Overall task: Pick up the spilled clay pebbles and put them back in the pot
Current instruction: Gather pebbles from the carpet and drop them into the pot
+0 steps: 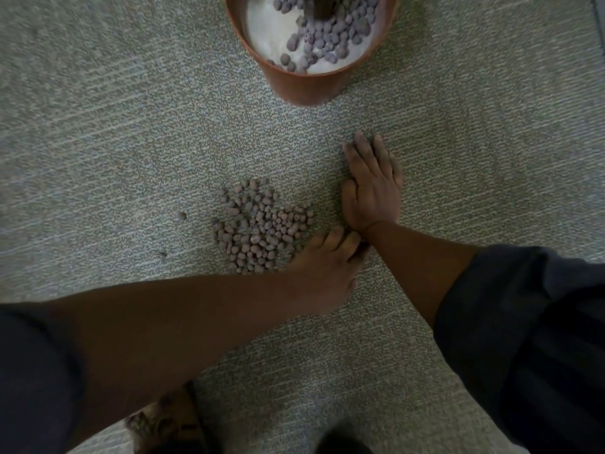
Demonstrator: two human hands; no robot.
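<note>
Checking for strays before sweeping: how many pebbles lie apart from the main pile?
2: one stray pebble left of the pile, another lower left. Hands may hide more.

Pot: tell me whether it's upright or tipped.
Upright. The pot stands on the carpet with its mouth facing up, and pebbles lie inside on a white layer.

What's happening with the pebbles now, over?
Left hand and right hand flat on carpet, fencing the clay pebble pile. Two strays left of it. Pot ahead, path clear.
</note>
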